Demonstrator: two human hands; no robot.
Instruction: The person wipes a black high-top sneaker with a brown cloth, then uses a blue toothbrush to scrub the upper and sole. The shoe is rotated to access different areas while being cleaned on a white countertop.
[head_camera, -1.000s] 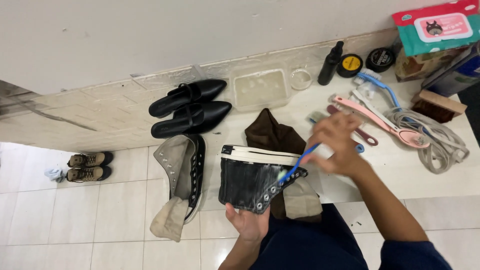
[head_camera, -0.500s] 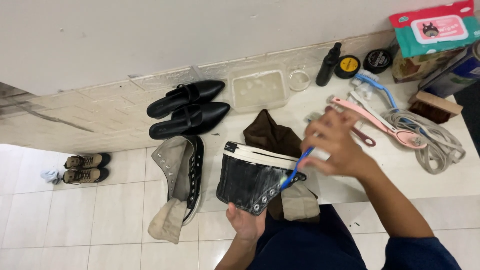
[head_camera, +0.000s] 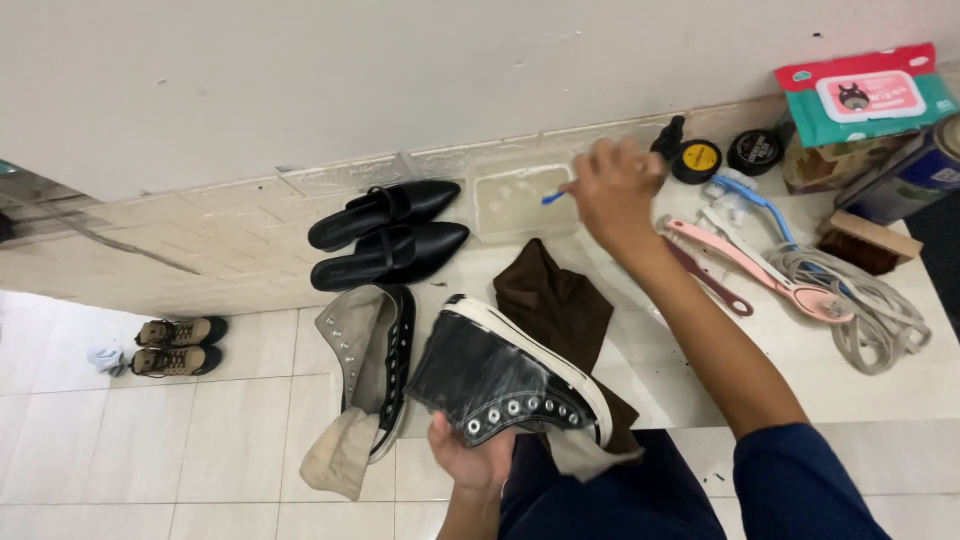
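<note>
Near the lower middle of the view, a black high-top sneaker (head_camera: 505, 385) is clamped at its ankle edge by the left hand (head_camera: 472, 457), sole turned up, above the dark-trousered lap. At about one o'clock from it, the right hand (head_camera: 615, 187) is closed on a blue-handled brush (head_camera: 556, 196), whose tip is held over a clear tray of water (head_camera: 522, 200) set against the wall. Between tray and sneaker a brown cloth (head_camera: 552, 300) is spread on the floor. At nine o'clock of the sneaker its grey-lined mate (head_camera: 370, 365) is laid, with black pointed flats (head_camera: 385, 232) at eleven o'clock. Polish tins (head_camera: 697, 160), a pink brush (head_camera: 760, 270) and loose laces (head_camera: 870, 305) are crowded at three o'clock of the right hand.
</note>
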